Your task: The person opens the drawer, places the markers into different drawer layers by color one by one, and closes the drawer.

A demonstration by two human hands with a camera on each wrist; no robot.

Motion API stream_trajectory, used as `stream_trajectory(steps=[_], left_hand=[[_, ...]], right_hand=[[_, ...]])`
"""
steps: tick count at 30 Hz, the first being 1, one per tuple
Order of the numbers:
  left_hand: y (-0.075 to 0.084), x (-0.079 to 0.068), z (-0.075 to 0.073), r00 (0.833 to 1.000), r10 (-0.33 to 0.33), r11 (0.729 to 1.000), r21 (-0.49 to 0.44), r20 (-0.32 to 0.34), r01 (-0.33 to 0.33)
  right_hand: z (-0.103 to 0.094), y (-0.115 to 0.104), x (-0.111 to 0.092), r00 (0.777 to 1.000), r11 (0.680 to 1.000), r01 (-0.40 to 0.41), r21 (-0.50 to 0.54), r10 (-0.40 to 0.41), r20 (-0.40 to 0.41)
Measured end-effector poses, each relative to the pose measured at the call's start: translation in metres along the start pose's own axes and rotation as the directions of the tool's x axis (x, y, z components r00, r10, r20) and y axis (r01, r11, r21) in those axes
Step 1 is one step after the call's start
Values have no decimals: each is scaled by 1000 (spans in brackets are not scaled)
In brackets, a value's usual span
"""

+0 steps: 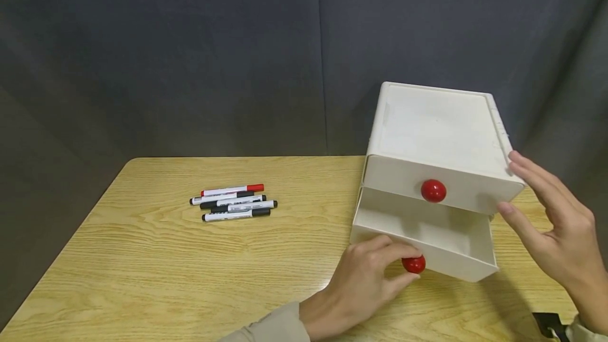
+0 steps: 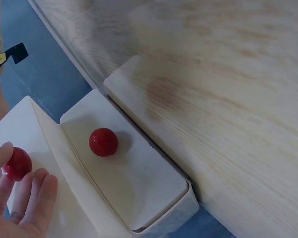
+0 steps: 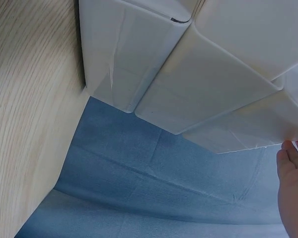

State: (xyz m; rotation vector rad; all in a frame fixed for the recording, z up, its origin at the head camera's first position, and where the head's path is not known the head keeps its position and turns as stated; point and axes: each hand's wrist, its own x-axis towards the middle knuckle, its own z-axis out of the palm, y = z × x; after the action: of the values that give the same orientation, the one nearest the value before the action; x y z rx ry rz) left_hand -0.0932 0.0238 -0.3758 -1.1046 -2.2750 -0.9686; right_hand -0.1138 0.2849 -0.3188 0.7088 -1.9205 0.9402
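A white two-drawer cabinet [image 1: 442, 131] stands on the table's right side, its lower drawer [image 1: 463, 265] pulled out and its upper drawer [image 1: 475, 189] closed. My left hand [image 1: 363, 278] pinches the lower drawer's round red knob [image 1: 415, 264] between thumb and fingers. The left wrist view also shows this knob [image 2: 18, 164] in the fingers, beside the upper drawer's red knob [image 2: 103, 142]. At the cabinet's right front corner, my right hand [image 1: 560, 220] has its fingers extended, fingertips right at the upper edge. In the right wrist view, its fingers [image 3: 288, 156] meet a white panel's edge.
Several whiteboard markers [image 1: 239, 206], one with a red cap and the rest with black, lie together left of the cabinet on the wooden table [image 1: 157, 268]. A dark grey curtain [image 1: 190, 67] hangs behind. A black strap piece [image 1: 548, 323] shows near the right wrist.
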Motion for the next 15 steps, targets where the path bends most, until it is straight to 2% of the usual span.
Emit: stream_trajectory(steps=[5, 10, 15], left_hand=[[2, -2, -3, 1000, 17, 1000, -17, 14, -17], [3, -5, -6, 999, 35, 999, 8, 15, -35], [3, -6, -9, 1000, 21, 999, -25, 23, -20]], right_hand=[[0, -1, 1, 1000, 1000, -3, 6, 3, -10], [0, -5, 2, 1000, 1000, 0, -14, -1, -21], [0, -9, 3, 1000, 999, 6, -35, -7, -29]])
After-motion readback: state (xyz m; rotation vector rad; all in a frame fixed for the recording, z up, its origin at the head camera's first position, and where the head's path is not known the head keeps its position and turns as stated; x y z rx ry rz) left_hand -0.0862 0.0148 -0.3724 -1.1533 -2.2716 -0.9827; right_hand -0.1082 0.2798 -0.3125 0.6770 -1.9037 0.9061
